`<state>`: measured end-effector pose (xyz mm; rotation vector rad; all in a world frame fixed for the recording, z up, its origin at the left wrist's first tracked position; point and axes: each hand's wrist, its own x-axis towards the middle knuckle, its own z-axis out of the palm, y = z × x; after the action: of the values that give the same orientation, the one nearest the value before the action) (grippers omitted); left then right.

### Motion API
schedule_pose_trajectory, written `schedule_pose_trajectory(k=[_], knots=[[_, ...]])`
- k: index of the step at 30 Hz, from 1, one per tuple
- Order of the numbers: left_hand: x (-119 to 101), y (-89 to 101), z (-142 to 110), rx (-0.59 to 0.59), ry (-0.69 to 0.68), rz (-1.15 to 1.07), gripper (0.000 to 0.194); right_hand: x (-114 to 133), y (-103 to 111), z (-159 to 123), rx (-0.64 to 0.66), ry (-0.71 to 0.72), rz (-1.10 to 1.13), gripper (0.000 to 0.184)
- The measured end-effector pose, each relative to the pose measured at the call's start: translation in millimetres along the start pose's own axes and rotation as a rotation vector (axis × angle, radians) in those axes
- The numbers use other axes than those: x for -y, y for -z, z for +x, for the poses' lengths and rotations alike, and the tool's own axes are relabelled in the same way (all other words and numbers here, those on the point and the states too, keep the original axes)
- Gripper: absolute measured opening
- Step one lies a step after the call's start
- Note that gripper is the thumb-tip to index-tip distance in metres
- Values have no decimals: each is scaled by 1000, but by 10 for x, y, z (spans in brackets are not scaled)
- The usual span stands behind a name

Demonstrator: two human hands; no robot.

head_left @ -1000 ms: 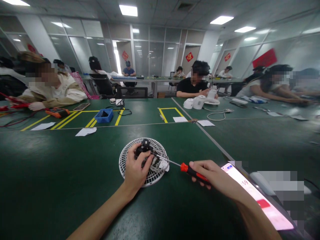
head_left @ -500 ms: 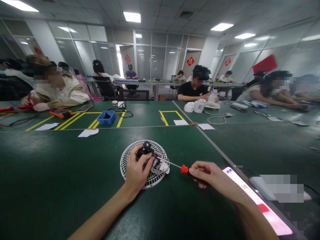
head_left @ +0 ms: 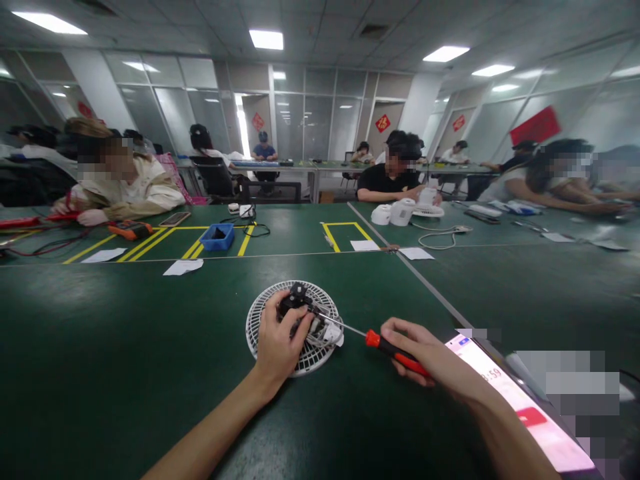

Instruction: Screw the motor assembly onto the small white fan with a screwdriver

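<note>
Beyond the far edge of the green tabletop [head_left: 125,347], at the left, a co-worker in a pale jacket [head_left: 145,190] leans on the adjoining table, with an orange and dark meter [head_left: 131,230] in front and a phone [head_left: 175,219] lying to the right of it. Next comes a blue bin [head_left: 217,236] with dark pieces inside, while a sheet of white paper [head_left: 183,267] lies at the tabletop's far edge. The person's left hand [head_left: 280,337] is near the middle of the tabletop, thumb and fingers clamped around a black assembly [head_left: 299,291], which sits over a round white grille [head_left: 310,365] lying flat, well in from the near edge. A bundled pale cable [head_left: 320,341] rests on the grille's right side. From there the shaft of a red and black screwdriver [head_left: 395,350] slants down to the right; its tip ends beside the left fingertips, too small to tell whether it sits in a screw. The right hand [head_left: 415,347] is closed around the handle, clear of the tabletop's right edge, along which a phone with a lit screen [head_left: 520,393] lies partly behind the right forearm.
</note>
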<state>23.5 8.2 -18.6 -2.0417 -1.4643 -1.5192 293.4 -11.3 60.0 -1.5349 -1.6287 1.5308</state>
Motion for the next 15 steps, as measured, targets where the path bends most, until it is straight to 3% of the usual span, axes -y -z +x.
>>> schedule_pose_trajectory(k=[5, 15], knots=[[-8, 7, 8, -3, -6, 0, 11, 2, -5, 1, -38, 80, -4, 54], [22, -2, 9, -13, -11, -36, 13, -37, 20, 69, 7, 36, 34, 53]])
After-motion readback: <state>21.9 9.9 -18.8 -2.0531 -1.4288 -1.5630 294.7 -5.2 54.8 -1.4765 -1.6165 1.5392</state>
